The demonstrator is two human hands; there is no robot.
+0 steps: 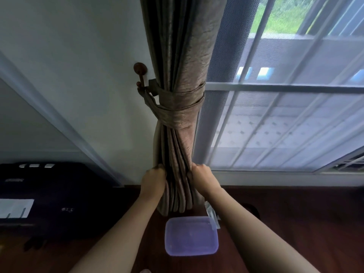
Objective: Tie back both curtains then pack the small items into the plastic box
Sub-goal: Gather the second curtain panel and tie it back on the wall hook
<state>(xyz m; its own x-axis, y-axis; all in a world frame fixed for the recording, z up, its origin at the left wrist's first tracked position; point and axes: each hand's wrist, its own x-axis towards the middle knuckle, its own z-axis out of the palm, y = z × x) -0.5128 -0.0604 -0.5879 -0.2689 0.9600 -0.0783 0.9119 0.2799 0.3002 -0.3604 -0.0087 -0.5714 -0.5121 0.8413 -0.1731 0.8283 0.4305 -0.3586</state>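
While a tieback (182, 114) binds the curtain (185, 56) to the hook (140, 68) at its left, the left hand (154, 182) grips the curtain's left folds below the tieback and the right hand (203, 178) pinches its right edge; the box (191, 236) sits under the curtain's hem.

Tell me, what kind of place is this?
Probably a room in a home. A long brown curtain is tied back to a wall hook, a big screened window shows grass outside, and a plastic box sits below.
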